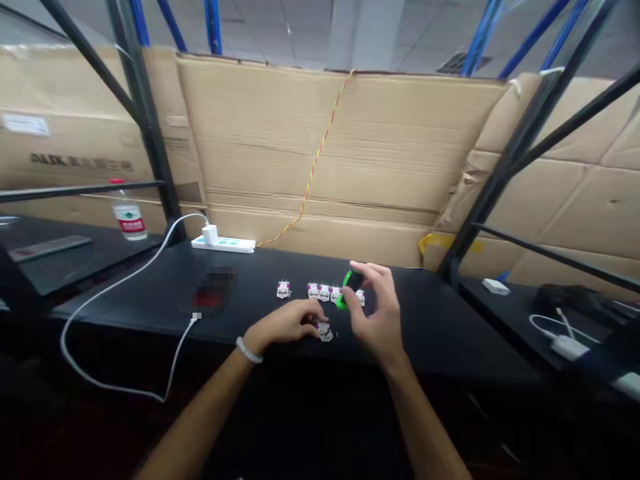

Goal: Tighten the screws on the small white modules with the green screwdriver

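Observation:
My left hand (pixel 287 325) rests on the black table (pixel 150 300), its fingers pinched on a small white and magenta part (pixel 325 331). My right hand (pixel 377 310) is raised just above the table, its fingers curled round a green and black tool (pixel 349 287). A row of several similar small white and magenta parts (pixel 320 291) lies just behind both hands, with one more part (pixel 283 289) set apart to the left.
A white power strip (pixel 223 243) with a plug and white cable (pixel 125 280) lies at the table's back. A plastic bottle (pixel 129 215) stands on the left table. Cardboard walls (pixel 350 147) stand behind. A white adapter (pixel 565 345) lies on the right.

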Available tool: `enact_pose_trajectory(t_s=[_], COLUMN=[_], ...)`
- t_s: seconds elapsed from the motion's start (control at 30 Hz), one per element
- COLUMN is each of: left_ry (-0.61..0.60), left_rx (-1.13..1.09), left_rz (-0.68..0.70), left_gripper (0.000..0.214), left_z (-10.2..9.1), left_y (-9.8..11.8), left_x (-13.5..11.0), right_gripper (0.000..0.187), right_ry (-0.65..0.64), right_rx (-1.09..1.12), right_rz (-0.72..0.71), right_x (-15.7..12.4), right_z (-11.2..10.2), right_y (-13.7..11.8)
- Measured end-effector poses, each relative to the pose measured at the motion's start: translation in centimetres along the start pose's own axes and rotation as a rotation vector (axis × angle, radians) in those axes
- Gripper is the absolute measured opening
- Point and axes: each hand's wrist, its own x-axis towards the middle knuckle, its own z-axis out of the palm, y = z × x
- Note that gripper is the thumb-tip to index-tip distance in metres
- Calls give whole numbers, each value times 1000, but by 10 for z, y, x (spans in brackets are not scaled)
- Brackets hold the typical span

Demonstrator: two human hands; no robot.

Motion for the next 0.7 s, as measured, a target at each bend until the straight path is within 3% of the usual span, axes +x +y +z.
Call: enact_pose_trajectory(t_s=[0.13, 0.33, 0.53, 0.7], left_ry=[5, -3, 2, 0], left_rx=[-11, -10, -10, 5], left_rz=[5, -2, 5, 0], left_gripper=[20, 21, 21, 21], left_z=[1, 0, -1, -1], left_y=[-1, 0, 0, 1], left_x=[0, 0, 0, 0], right_gripper=[39, 31, 38, 40], right_ry=[-50, 17, -86, 16], right_rx=[53, 94, 283, 113], right_rz=[-19, 69, 137, 48], right_x=[0, -3, -7, -5], right_z=[0, 5, 3, 4], right_y=[1, 2, 4, 6])
